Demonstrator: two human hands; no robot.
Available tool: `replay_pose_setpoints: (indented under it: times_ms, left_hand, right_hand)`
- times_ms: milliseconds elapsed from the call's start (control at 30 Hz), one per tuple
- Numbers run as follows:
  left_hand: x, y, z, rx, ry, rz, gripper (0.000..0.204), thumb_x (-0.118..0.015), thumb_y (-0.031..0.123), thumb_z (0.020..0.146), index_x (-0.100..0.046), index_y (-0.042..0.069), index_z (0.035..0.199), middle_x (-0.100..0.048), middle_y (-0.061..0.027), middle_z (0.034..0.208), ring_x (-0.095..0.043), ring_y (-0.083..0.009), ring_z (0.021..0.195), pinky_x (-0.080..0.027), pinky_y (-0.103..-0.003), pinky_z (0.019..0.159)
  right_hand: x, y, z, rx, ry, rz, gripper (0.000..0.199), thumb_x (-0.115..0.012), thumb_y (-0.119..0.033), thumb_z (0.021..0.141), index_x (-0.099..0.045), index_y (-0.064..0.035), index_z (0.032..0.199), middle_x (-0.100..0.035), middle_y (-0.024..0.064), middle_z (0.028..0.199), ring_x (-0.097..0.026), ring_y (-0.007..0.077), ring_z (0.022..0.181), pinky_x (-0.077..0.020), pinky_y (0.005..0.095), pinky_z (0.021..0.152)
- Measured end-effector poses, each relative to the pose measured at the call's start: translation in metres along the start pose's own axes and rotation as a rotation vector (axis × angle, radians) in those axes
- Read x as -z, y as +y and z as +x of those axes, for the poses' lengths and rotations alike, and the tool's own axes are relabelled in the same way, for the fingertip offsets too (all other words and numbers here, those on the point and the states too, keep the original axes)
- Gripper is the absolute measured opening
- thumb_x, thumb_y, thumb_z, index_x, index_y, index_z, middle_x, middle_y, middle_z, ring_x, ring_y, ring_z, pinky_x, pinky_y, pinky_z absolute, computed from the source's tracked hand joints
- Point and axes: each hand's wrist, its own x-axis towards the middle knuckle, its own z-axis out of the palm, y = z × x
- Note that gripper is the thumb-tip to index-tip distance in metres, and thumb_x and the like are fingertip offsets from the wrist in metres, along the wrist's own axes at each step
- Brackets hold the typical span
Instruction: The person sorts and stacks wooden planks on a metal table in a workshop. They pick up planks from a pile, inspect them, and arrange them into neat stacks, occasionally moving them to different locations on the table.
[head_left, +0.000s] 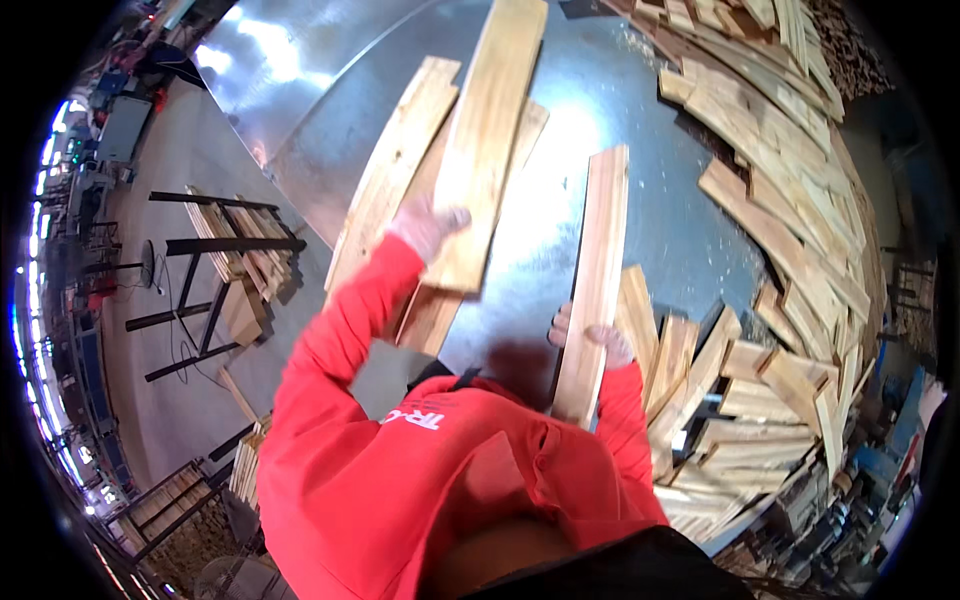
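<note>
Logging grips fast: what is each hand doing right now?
Left hand: closed on the wide plank, held above the metal table.
Right hand: closed on the narrow plank.

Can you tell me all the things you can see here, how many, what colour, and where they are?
held plank: one, light brown, top centre, in the left hand
plank stack: a few, light brown, under the held plank
upright plank: one, brown, centre, in the right hand
plank heap: many, pale brown, right side
metal table: one, shiny grey, top
metal racks: a few, black, holding planks, left floor
left hand: one, gripping the held plank
right hand: one, gripping the upright plank
red sleeves: two, bottom centre
</note>
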Motion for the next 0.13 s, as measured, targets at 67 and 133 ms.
replay_pose_setpoints:
  times_ms: [67,133]
  left_hand:
    - [0.058,0.025,0.100,-0.106,-0.209,1.070,0.040,-0.064,0.021,0.087,-0.059,0.018,0.127,-0.063,-0.0133,0.119,-0.060,-0.0305,0.110,-0.047,-0.038,0.095]
    - [0.098,0.018,0.186,-0.328,-0.122,1.306,0.035,-0.053,0.023,0.093,-0.059,0.023,0.128,-0.060,-0.0117,0.126,-0.058,-0.0313,0.113,-0.045,-0.041,0.097]
  right_hand:
    - [0.000,0.007,0.011,0.000,-0.163,0.064,0.057,-0.083,-0.017,0.067,-0.053,-0.0001,0.112,-0.053,0.0063,0.095,-0.052,0.0219,0.091,-0.0466,0.0389,0.081]
    - [0.000,0.011,0.016,0.003,-0.058,-0.007,0.059,-0.081,-0.017,0.068,-0.052,-0.0014,0.117,-0.054,0.0069,0.100,-0.053,0.0227,0.095,-0.0465,0.0379,0.081]
